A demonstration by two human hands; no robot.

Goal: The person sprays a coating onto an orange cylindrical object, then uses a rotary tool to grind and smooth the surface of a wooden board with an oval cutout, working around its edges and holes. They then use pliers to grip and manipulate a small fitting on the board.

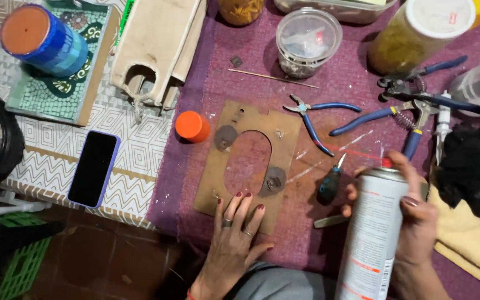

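My left hand (233,233) lies flat, fingers spread, on the near edge of a brown wooden board (226,186) with an oval cut-out and two dark metal tabs. My right hand (418,222) grips a white spray can (370,233); its forefinger rests on top by the red nozzle. A thin red straw (346,151) runs from the nozzle toward the board. An orange cap (191,126) stands by the board's far left corner. A small dark screwdriver (330,183) lies between the board and the can.
The board lies on a purple cloth (340,100). Blue-handled pliers (315,119), more pliers (406,111), a clear tub (308,39), jars, a black rag (470,166) and a yellow cloth (473,244) are around. Left: a phone (93,168), a wooden birdhouse (154,47), a mosaic tile, a blue cylinder (43,39).
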